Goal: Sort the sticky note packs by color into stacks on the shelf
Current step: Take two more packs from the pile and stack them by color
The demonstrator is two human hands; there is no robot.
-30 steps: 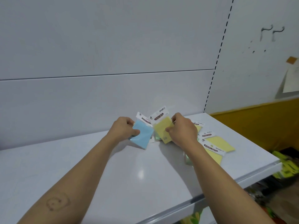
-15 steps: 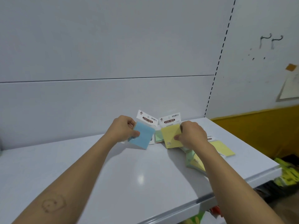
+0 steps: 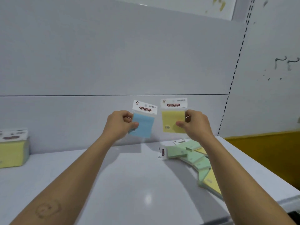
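- Left hand (image 3: 121,123) at centre frame, raised above the shelf (image 3: 129,184), pinching a blue sticky note pack (image 3: 143,123) by its left edge, thumb on the front face.
- Blue pack upright, tilted slightly clockwise, white header card on top reading "STICKY NOTE"; clear of the shelf surface.
- Right hand (image 3: 194,125) just right of centre, same height, pinching a yellow sticky note pack (image 3: 172,121) by its right edge, thumb on the front.
- Yellow pack upright and nearly square to the camera, white header card on top; also held in the air.
- Two held packs side by side, near each other, not touching, both in front of the grey back panel (image 3: 113,62).
- Loose pile of packs (image 3: 190,157) on the shelf at lower right, below the right hand: mostly green, some yellow, overlapping in a curved fan running toward the lower right; partly hidden behind the right forearm.
- One white header card showing at the pile's left end, turned sideways.
- Stack of packs (image 3: 13,148) at the left edge of the frame, on the shelf against the back panel: yellow sides visible, white header cards on top; blurred, count not readable.
- Faint drawn mark on the left forearm, lower left.
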